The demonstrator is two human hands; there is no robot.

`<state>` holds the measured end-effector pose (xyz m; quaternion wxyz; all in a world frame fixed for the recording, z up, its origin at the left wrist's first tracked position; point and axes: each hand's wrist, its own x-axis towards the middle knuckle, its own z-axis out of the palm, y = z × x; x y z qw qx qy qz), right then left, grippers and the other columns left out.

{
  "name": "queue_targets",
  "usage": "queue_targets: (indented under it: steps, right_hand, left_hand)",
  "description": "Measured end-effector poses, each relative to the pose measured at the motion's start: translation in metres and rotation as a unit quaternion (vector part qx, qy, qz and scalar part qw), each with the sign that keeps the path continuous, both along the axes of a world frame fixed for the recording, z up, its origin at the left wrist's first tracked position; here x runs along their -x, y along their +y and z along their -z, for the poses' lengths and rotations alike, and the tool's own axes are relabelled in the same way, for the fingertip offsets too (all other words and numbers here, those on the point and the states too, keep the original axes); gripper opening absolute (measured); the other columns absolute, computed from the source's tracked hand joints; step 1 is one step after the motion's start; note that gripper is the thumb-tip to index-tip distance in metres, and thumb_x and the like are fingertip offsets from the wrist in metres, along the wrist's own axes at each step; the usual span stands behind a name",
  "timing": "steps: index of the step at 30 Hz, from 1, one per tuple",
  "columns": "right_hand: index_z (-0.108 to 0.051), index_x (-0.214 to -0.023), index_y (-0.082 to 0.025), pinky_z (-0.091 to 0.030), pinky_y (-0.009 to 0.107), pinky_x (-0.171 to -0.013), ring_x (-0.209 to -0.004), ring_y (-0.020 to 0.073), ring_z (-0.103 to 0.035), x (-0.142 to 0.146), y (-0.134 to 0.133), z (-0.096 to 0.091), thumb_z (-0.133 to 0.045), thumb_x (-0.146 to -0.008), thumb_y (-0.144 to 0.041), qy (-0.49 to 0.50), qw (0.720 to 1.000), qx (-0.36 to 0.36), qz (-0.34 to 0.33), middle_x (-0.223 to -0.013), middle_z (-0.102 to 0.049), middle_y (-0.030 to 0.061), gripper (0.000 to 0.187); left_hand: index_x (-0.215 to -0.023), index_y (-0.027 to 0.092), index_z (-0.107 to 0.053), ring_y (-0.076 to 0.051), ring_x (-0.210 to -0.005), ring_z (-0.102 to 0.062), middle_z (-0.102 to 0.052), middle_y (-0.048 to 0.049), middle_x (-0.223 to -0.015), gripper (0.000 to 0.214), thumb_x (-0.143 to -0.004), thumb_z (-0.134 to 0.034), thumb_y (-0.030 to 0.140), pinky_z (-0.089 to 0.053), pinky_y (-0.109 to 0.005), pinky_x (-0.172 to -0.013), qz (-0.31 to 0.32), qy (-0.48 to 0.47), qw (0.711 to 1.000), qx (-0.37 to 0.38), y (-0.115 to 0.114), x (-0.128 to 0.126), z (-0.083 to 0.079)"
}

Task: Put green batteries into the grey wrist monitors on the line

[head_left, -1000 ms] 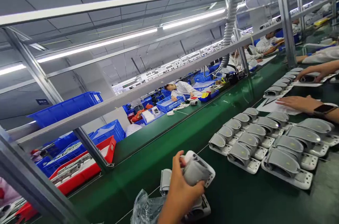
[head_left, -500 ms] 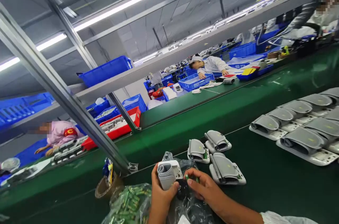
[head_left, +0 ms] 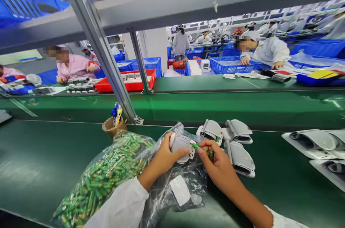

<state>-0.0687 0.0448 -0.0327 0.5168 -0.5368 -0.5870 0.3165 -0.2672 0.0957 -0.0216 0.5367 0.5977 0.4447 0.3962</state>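
Green and slim, a battery (head_left: 197,146) sits pinched between the thumb and fingers of the right hand (head_left: 215,158), its tip pointing left at the holed end of a grey cuff monitor (head_left: 180,144); whether it has touched or entered a slot is too small to tell. The right hand's other fingers curl around a second green piece (head_left: 211,155), probably another battery. The left hand (head_left: 166,153) clasps the cuff monitor from its left and near sides, thumb across the grey wrap, fingers behind, so neither grip is loose. My reading is that the step in hand is loading batteries into this monitor; the next move calls for the left hand to hold it steady while the right lines the battery up with its slot and presses it home. Beneath the hands lies crumpled clear plastic (head_left: 176,129) with a white piece (head_left: 180,190) at its near part. To the left, a clear bag of batteries (head_left: 105,177) spreads over the green table (head_left: 272,199), and a brown pen holder (head_left: 107,126) stands just beyond it. Just right of the hands, three more monitors (head_left: 240,158) lie grouped, and others (head_left: 318,141) sit at the far right. Across the table, on the far side, a red tray (head_left: 151,76) stands left of a co-worker in white (head_left: 277,50).
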Motion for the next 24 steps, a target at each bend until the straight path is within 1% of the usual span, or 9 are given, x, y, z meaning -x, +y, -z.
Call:
queue_targets:
  steps: [3, 5, 8, 11, 13, 16, 18, 21, 24]
  right_hand:
    - [-0.063, -0.104, -0.021, -0.042, 0.027, -0.053, -0.057, 0.0152, -0.051, -0.0029, 0.0029, 0.0007, -0.061, -0.098, -0.053, -0.023, 1.0, -0.013, 0.002, -0.068, -0.055, -0.0022, 0.033]
    - [-0.067, -0.107, -0.02, -0.044, 0.028, -0.056, -0.059, 0.015, -0.052, -0.0044, 0.0053, 0.0006, -0.06, -0.1, -0.046, -0.054, 0.997, -0.051, 0.001, -0.073, -0.058, -0.0004, 0.028]
    - [-0.071, -0.112, -0.022, -0.051, 0.03, -0.068, -0.079, 0.0181, -0.063, -0.0055, 0.0079, 0.0007, -0.055, -0.104, -0.034, -0.09, 0.987, -0.134, -0.005, -0.094, -0.068, 0.0063, 0.022]
    - [-0.071, -0.117, -0.022, -0.054, 0.031, -0.078, -0.095, 0.0197, -0.067, -0.0055, 0.008, 0.0019, -0.054, -0.106, -0.025, -0.115, 0.976, -0.185, -0.018, -0.106, -0.07, 0.0085, 0.021]
    - [-0.069, -0.119, -0.021, -0.053, 0.029, -0.07, -0.082, 0.0166, -0.065, -0.0053, 0.0069, 0.0024, -0.056, -0.104, -0.022, -0.133, 0.972, -0.192, -0.015, -0.1, -0.069, 0.0063, 0.019]
    - [-0.066, -0.11, -0.02, -0.043, 0.026, -0.053, -0.056, 0.0121, -0.05, -0.0049, 0.0054, 0.0014, -0.061, -0.102, -0.02, -0.151, 0.971, -0.186, -0.001, -0.077, -0.059, -0.0019, 0.01]
    - [-0.064, -0.103, -0.02, -0.041, 0.026, -0.052, -0.054, 0.0115, -0.047, -0.0046, 0.005, -0.0006, -0.062, -0.101, -0.019, -0.16, 0.969, -0.19, -0.006, -0.075, -0.057, -0.0029, 0.003]
    - [-0.062, -0.1, -0.02, -0.042, 0.026, -0.054, -0.057, 0.0111, -0.048, -0.0039, 0.0049, -0.0027, -0.061, -0.101, -0.016, -0.173, 0.964, -0.2, -0.024, -0.086, -0.062, 0.0008, 0.005]
    - [-0.061, -0.094, -0.02, -0.045, 0.026, -0.056, -0.061, 0.0111, -0.052, -0.0034, 0.0046, 0.0021, -0.061, -0.1, -0.016, -0.185, 0.962, -0.197, -0.029, -0.092, -0.06, 0.003, 0.007]
  left_hand:
    - [-0.131, 0.02, -0.052, -0.03, -0.114, -0.062, -0.065, -0.0106, -0.123, 0.074, -0.074, -0.086, 0.053, -0.049, -0.044, -0.101, 0.005, 0.035, 0.999, 0.006, -0.0008, -0.0009, -0.0013]
    - [-0.132, 0.02, -0.051, -0.03, -0.116, -0.061, -0.064, -0.0104, -0.125, 0.074, -0.076, -0.085, 0.053, -0.047, -0.044, -0.103, 0.009, 0.047, 0.999, 0.001, -0.0008, -0.0012, -0.0024]
    - [-0.13, 0.02, -0.052, -0.03, -0.116, -0.061, -0.063, -0.01, -0.125, 0.072, -0.076, -0.085, 0.055, -0.047, -0.043, -0.102, 0.02, 0.043, 0.999, -0.001, -0.0002, -0.0013, -0.0041]
    - [-0.129, 0.021, -0.052, -0.029, -0.114, -0.061, -0.063, -0.0097, -0.124, 0.072, -0.075, -0.086, 0.054, -0.048, -0.042, -0.1, 0.023, 0.041, 0.999, -0.002, 0.0003, -0.0014, -0.0042]
    - [-0.13, 0.021, -0.051, -0.029, -0.114, -0.062, -0.063, -0.0096, -0.125, 0.074, -0.075, -0.086, 0.054, -0.048, -0.042, -0.1, 0.025, 0.046, 0.999, -0.002, 0.0004, -0.0014, -0.0029]
    - [-0.134, 0.021, -0.049, -0.029, -0.115, -0.061, -0.062, -0.0096, -0.126, 0.076, -0.076, -0.085, 0.055, -0.047, -0.042, -0.101, 0.033, 0.055, 0.998, -0.004, 0.0005, -0.0009, -0.0003]
    - [-0.135, 0.022, -0.047, -0.03, -0.118, -0.061, -0.062, -0.0101, -0.128, 0.077, -0.077, -0.085, 0.055, -0.047, -0.043, -0.102, 0.036, 0.066, 0.997, -0.007, 0.0006, -0.0004, 0.0002]
    - [-0.137, 0.023, -0.047, -0.031, -0.123, -0.059, -0.061, -0.0107, -0.133, 0.077, -0.078, -0.084, 0.055, -0.046, -0.043, -0.105, 0.035, 0.097, 0.994, -0.019, 0.0001, 0.0005, -0.0024]
    - [-0.136, 0.023, -0.048, -0.031, -0.123, -0.059, -0.061, -0.0104, -0.134, 0.071, -0.08, -0.082, 0.053, -0.046, -0.044, -0.105, 0.03, 0.134, 0.99, -0.036, -0.0006, 0.0011, -0.0073]
